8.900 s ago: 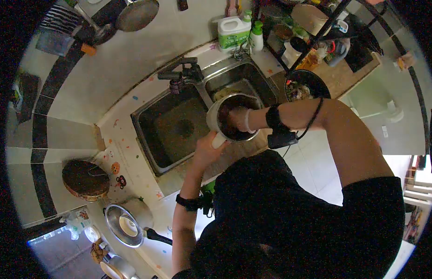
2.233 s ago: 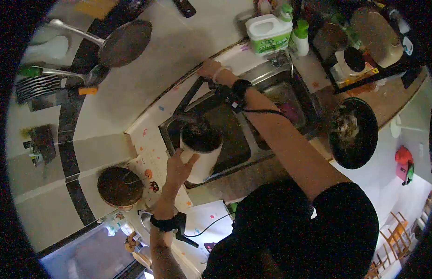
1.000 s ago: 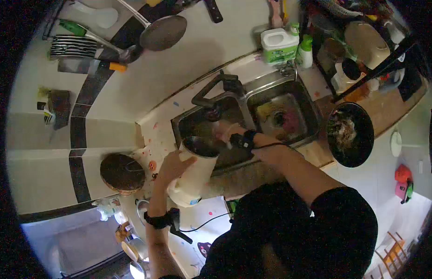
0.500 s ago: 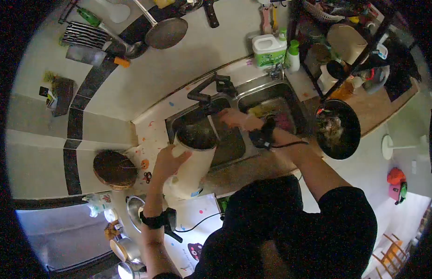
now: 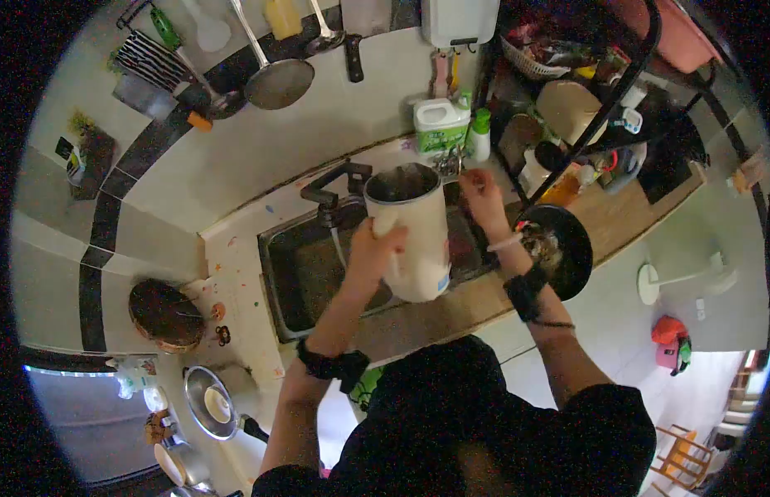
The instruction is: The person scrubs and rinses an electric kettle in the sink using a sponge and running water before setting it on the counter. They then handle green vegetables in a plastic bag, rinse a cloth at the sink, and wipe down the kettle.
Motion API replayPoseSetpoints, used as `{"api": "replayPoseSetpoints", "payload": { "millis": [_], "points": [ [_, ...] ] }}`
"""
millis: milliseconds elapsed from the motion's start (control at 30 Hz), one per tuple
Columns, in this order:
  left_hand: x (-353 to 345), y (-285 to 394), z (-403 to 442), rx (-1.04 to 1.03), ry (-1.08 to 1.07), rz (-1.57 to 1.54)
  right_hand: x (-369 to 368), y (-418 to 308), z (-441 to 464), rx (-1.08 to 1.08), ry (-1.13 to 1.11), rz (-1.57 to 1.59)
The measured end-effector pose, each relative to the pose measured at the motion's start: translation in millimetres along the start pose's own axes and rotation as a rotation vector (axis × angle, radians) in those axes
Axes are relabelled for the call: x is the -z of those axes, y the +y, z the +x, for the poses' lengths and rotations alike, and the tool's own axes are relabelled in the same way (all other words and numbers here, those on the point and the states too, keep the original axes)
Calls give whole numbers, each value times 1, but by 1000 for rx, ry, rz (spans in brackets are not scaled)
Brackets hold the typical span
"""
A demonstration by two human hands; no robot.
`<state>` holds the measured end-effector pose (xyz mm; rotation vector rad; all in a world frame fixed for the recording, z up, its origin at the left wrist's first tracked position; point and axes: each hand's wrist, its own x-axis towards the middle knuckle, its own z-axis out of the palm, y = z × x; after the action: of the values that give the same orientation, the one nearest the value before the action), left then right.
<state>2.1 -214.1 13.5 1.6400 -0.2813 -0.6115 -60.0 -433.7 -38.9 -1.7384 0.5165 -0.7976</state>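
Note:
My left hand (image 5: 375, 253) is closed around the handle of a tall white jug (image 5: 422, 240), which has a dark metal inside and is tilted slightly. The jug is above the divide of the double sink (image 5: 273, 286), hiding much of the right basin. To the right of its rim, my right hand (image 5: 482, 195) is raised with curled fingers; whatever may be in them is not visible. Behind it stands a small metal fitting (image 5: 448, 162) at the sink's back edge. Water runs from the black faucet (image 5: 325, 195) into the left basin.
A white-and-green detergent jug (image 5: 441, 126) and a green-topped pump bottle (image 5: 479, 137) stand behind the sink. At the right lies a black wok (image 5: 559, 253) beside a crowded rack. Ladles and a strainer (image 5: 279, 84) hang on the wall. A round wooden board (image 5: 165, 315) is at left.
The white jug has moved right in my left hand, from the left basin's near side to over the sink's middle. My right hand has left the faucet stream and moved up and right.

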Motion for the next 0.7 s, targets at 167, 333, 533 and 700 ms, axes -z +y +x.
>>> {"api": "replayPoseSetpoints", "payload": {
  "millis": [167,333,533,700],
  "points": [
    [-84,-41,23,-149,143,-75,2,-18,-7,-844,-664,-155],
    [-106,-80,46,-365,189,137,-30,13,-10,-712,-580,367],
    [-60,-91,60,-307,-81,960,-60,51,-25,-694,-369,324],
    [54,-51,41,-651,709,555,-58,57,-19,-626,-515,225]
  ]
}}
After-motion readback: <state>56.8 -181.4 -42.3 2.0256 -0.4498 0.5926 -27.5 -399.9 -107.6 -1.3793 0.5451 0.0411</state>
